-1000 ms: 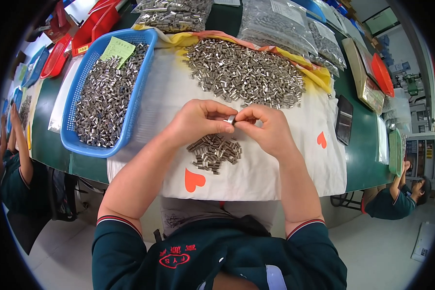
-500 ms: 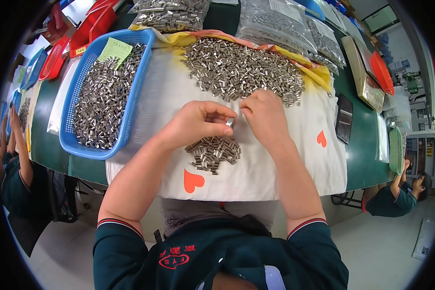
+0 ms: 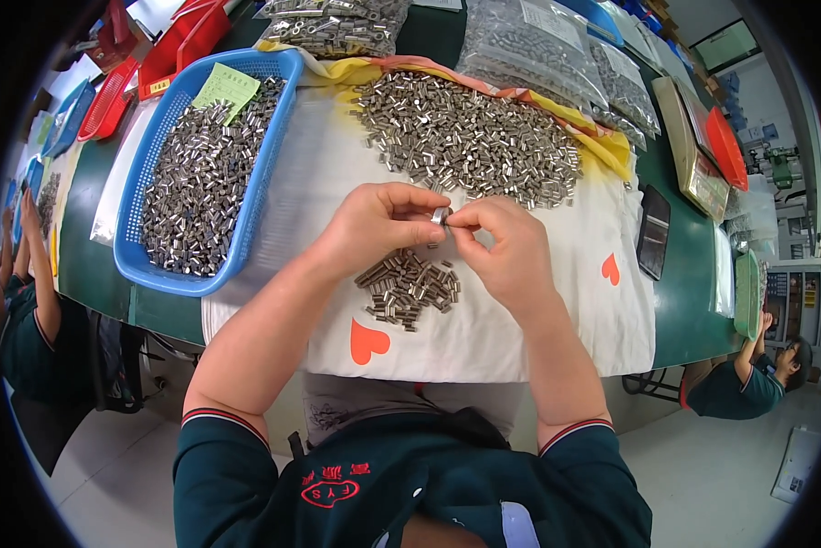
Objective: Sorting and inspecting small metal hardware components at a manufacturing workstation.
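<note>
Over the white cloth, my left hand pinches a small shiny metal sleeve between thumb and fingers. Thumb and forefinger of my right hand close on the right side of the same piece, so the two hands meet there. Just below them lies a small pile of short metal tubes. Beyond my hands a much larger heap of similar metal tubes spreads over the cloth. Whether my fingers hide a second tube, I cannot tell.
At left stands a blue basket full of metal pieces, with a green slip on top. Clear bags of parts line the back. A dark phone-like object lies at right. Co-workers sit on both sides.
My right hand has come from the near edge of the large heap down to the sleeve in my left hand. The left hand stays nearly in place. The view has shifted slightly.
</note>
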Tool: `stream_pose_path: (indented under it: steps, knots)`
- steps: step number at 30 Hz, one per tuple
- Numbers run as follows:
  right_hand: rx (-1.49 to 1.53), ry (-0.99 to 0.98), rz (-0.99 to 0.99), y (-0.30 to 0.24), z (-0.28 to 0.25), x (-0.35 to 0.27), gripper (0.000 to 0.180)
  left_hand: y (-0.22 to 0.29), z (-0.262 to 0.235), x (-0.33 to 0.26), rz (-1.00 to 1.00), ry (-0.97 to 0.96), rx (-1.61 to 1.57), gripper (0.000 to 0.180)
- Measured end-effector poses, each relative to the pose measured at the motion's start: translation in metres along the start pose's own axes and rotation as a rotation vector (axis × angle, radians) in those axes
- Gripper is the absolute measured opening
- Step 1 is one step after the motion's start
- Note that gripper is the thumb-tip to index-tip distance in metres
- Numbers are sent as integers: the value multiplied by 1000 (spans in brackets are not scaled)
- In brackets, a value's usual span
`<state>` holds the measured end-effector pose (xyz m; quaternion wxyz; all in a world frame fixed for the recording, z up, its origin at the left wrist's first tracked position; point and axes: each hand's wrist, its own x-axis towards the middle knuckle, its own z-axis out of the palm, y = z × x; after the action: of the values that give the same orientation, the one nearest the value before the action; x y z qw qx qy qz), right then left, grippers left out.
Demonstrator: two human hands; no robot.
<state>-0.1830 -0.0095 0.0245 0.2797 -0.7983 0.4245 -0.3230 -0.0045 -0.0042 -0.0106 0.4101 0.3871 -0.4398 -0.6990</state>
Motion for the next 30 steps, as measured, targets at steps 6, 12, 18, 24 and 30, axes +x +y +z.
stream_pose_path:
  steps: [6,12,18,24,30]
  knots:
    - [41,20,30,3,3,0,8,3,3,-2,-7,96,94,33]
    - [118,-119,-60,14,-10,2,6,4,3,-5,-23,26,31,32]
    - [-193,113,98,34,-19,8,9,9,7,-5,-70,-30,264,32]
    - [-548,77,-41,39,10,15,8,1,3,-2,-52,0,148,32]
    - [-144,82,68,24,-4,7,5,3,4,-1,-29,19,31,33]
